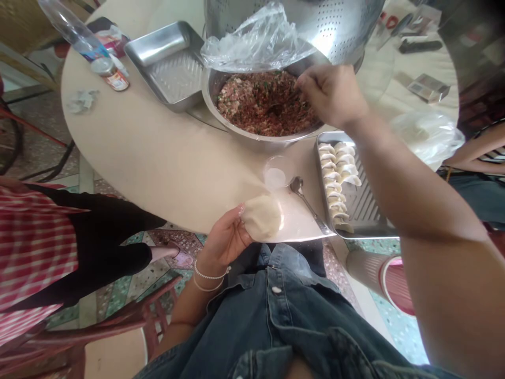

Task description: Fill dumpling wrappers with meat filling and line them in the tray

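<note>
My left hand (pixel 224 237) holds a round, flat dumpling wrapper (pixel 262 217) by its left edge, near the front edge of the table. My right hand (pixel 333 95) is closed in a pinch over the right side of a metal bowl (pixel 260 138). Minced meat filling (pixel 256 113) with green bits lies in the bowl, and a dark, spoon-like shape shows in its middle. Whatever the right fingers grip is hidden. A clear plastic bag (pixel 256 45) covers the bowl's far rim. Below the bowl are a small clear dish (pixel 276 171) and a metal spoon (pixel 310 202).
Folded dumplings (pixel 335 181) line a metal tray (pixel 363 210) under my right forearm. Another metal tray (pixel 168 68) stands left of the bowl, with a jar (pixel 110 73) beyond. Behind the bowl is a perforated metal colander (pixel 331 26). People are at left and right.
</note>
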Demonstrator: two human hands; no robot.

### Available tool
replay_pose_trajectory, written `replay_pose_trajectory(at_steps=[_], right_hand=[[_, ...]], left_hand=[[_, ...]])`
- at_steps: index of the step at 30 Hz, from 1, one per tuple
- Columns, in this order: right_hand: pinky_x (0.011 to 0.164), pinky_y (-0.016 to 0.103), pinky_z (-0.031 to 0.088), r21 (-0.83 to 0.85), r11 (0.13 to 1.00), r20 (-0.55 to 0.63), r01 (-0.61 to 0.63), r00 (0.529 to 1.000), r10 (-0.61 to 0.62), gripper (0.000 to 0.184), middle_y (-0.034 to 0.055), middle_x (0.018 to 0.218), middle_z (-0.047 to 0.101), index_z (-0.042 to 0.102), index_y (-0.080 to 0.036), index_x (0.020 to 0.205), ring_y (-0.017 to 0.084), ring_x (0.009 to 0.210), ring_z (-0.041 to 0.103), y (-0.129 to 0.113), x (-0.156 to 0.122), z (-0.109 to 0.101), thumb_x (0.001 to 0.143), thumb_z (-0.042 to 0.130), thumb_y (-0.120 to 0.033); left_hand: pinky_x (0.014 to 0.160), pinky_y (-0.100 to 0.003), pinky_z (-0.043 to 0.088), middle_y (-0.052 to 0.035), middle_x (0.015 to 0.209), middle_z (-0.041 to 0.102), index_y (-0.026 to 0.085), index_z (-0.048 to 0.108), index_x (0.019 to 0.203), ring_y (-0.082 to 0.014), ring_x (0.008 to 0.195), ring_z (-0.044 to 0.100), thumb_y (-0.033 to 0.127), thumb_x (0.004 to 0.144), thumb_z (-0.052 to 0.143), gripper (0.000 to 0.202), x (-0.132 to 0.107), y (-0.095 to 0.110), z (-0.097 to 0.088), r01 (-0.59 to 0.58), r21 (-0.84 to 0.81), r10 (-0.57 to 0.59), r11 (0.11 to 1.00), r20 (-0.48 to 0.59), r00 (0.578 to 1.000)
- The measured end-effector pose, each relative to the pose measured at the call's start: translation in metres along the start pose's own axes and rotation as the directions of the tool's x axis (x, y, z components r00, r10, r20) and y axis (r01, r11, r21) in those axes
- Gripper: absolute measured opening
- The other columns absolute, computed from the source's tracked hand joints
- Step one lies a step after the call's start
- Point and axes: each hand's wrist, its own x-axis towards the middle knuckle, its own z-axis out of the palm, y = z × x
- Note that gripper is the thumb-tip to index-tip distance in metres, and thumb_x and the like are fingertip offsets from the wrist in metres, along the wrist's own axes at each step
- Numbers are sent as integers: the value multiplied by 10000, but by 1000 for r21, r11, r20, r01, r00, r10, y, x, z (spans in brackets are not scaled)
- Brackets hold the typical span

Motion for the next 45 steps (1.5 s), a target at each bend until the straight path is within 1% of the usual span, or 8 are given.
replay_pose_trajectory(at_steps=[12, 16, 24, 31, 36, 39, 42, 45], right_hand=[[521, 177, 343, 250, 960, 54, -124, 992, 114, 370, -55, 607, 603, 681, -179, 827, 25, 531, 482, -22, -11, -9, 894, 544, -517], [484, 161, 344, 489, 866, 4, -104, 993, 117, 389, -77, 525, 592, 686, -133, 791, 10, 471, 487, -18, -12, -6, 850, 603, -509], [369, 190, 259, 750, 653, -155, -104, 932, 327, 326, -55, 427, 565, 653, -116, 680, 36, 336, 423, -5, -16, -9, 947, 468, -145], [363, 183, 260, 855, 512, -168, -84, 889, 427, 403, -24, 463, 561, 669, -176, 621, 32, 374, 440, -17, -41, -32, 945, 431, -139], [419, 209, 389, 742, 670, -266, -9, 914, 307, 319, -36, 584, 628, 741, -285, 757, 49, 472, 543, -49, -99, -33, 957, 491, -285], [488, 285, 536, 505, 838, -359, 208, 933, -15, 243, -69, 751, 717, 731, -428, 924, 111, 608, 668, -57, -138, -33, 947, 509, -331], [570, 338, 630, 271, 847, -136, 458, 889, -437, 328, -64, 853, 763, 661, -459, 1151, 188, 692, 727, -54, -167, -40, 849, 657, -329], [568, 337, 639, 121, 803, -22, 583, 811, -585, 545, 9, 909, 772, 527, -319, 1372, 222, 700, 732, -43, -184, -46, 843, 643, -258]], left_hand=[[1026, -451, 504, -133, 933, 771, 71, 710, 985, -269, 1095, 681, 183, 939, 410, 323, 2, -1, -2, -29, -8, 29, 1000, 19, 999], [1055, -434, 483, -127, 944, 771, 83, 713, 958, -264, 1138, 659, 191, 923, 447, 289, 2, -2, -2, -60, 0, 60, 998, 22, 998], [1092, -415, 451, -110, 913, 773, 107, 719, 947, -251, 1181, 634, 205, 929, 418, 317, 0, 5, 10, -184, -45, 185, 982, 8, 983], [1089, -415, 459, -123, 1000, 762, 79, 662, 1111, -259, 1226, 602, 248, 968, 354, 379, 12, 20, 36, -260, -35, 262, 965, 56, 964], [1114, -463, 427, -128, 1105, 732, 58, 566, 1253, -268, 1263, 569, 275, 993, 292, 436, 13, 24, 58, -215, -69, 224, 974, 170, 960], [1103, -452, 439, -158, 1174, 699, 21, 522, 1294, -293, 1281, 547, 289, 999, 293, 460, 10, 25, 63, -180, -100, 196, 979, 184, 963], [1090, -431, 456, -165, 1202, 686, 17, 489, 1328, -300, 1303, 524, 273, 999, 312, 453, 9, 25, 61, -148, -128, 164, 981, 129, 978], [1089, -424, 456, -147, 1192, 696, 34, 464, 1359, -280, 1302, 529, 270, 1005, 285, 462, 11, 23, 56, -96, -135, 111, 986, 110, 988]])
